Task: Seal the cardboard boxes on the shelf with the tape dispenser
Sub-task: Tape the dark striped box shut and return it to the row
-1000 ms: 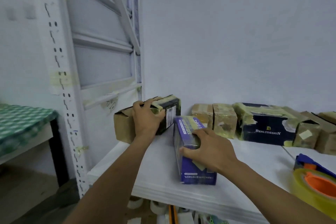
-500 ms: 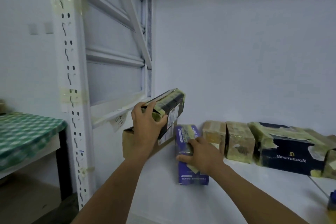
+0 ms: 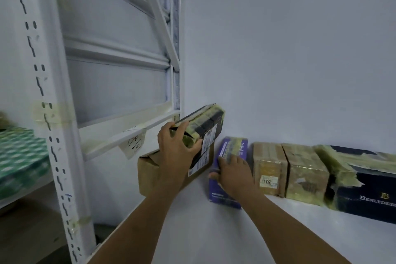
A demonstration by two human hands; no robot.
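Head view: black box (image 3: pixel 211 123), gripped by left hand (image 3: pixel 173 150), is now lifted; purple box (image 3: pixel 234 146) is clasped by right hand (image 3: pixel 234 172); taping is delayed.

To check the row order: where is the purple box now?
Head view, centre: the purple box stands on the shelf under the right hand, between a brown cardboard box on its left and a taped tan box on its right.

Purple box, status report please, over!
Left hand grips black taped box, tilted above brown box. Right hand holds purple box. Tape dispenser not visible.
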